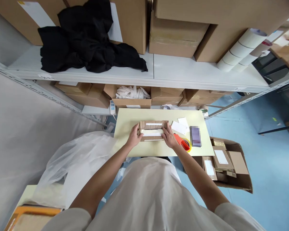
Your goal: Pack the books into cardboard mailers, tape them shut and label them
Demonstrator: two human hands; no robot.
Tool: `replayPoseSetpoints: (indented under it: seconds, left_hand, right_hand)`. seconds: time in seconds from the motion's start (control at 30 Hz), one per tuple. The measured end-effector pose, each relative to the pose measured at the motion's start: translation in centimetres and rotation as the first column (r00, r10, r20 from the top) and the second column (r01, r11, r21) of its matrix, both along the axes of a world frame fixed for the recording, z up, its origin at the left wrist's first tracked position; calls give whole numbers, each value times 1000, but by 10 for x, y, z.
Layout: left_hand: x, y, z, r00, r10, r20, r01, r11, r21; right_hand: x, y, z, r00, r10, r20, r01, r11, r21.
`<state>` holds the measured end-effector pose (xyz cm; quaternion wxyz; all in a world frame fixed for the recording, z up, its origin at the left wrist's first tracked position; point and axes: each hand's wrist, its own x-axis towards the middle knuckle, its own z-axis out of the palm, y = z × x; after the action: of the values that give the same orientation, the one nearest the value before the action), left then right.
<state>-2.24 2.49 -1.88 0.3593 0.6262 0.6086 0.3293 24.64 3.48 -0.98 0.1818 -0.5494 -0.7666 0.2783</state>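
Note:
A small cardboard box (152,131) rests on the pale yellow table (127,115), with corrugated flaps and white strips across it. My left hand (135,137) grips its left end, the thumb lying on the near side. At the opposite end my right hand (169,136) holds it too, fingers on top. Just beyond my right hand lie some white paper slips (180,126). An orange-red tape dispenser (181,141) with a yellow-edged roll sits by my right wrist. Farther right is a phone-shaped, blurred-out item (196,136).
A grey shelf (178,69) spans behind the table, carrying large cartons (178,35), black cloth (84,41) and white rolls (240,51). On the lower shelf stands an open carton of white pieces (132,93). Clear plastic sheeting (74,163) bulges at left. A carton of packed boxes (245,166) stands right.

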Motion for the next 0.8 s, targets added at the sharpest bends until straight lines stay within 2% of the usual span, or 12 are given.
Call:
replayPoseSetpoints:
  seconds: [0.07,0.13,0.23,0.3,0.37,0.47,0.57,0.63,0.67,0.73,0.8]
  left_hand:
    - [0,2,14,971,-108,-215,132,986,99]
    - [3,7,28,884,-226,-409,295,949,112]
    - [13,21,44,718,-348,-603,453,891,24]
    - [20,33,49,624,-397,-673,504,863,-41]
    - [25,42,49,568,-432,-700,533,842,-87]
    - [28,49,46,567,-449,-691,537,837,-103]
    - [26,47,44,598,-442,-669,533,842,-80]
    - [24,45,43,604,-445,-661,541,838,-70]
    - [24,43,42,604,-448,-659,547,835,-67]
    - [23,40,42,600,-449,-663,553,831,-62]
    - [21,35,42,597,-444,-668,554,831,-56]
  right_hand:
    - [-2,-5,1,999,-43,-10,43,999,12]
    - [-2,-7,2,997,-72,-30,73,997,24]
    - [-2,-7,6,994,-97,-45,98,995,33]
    - [-2,-5,9,994,-100,-39,101,994,39]
    - [-1,-5,10,996,-85,-30,86,995,47]
    - [12,-12,9,996,-83,-17,84,995,62]
    - [40,-33,2,955,-285,82,280,957,72]
    - [60,-48,-7,872,-423,246,424,904,51]
    - [68,-54,-11,828,-442,345,463,886,22]
    - [77,-61,-19,767,-383,515,488,869,-79]
    - [78,-60,-25,750,-285,597,478,858,-191]
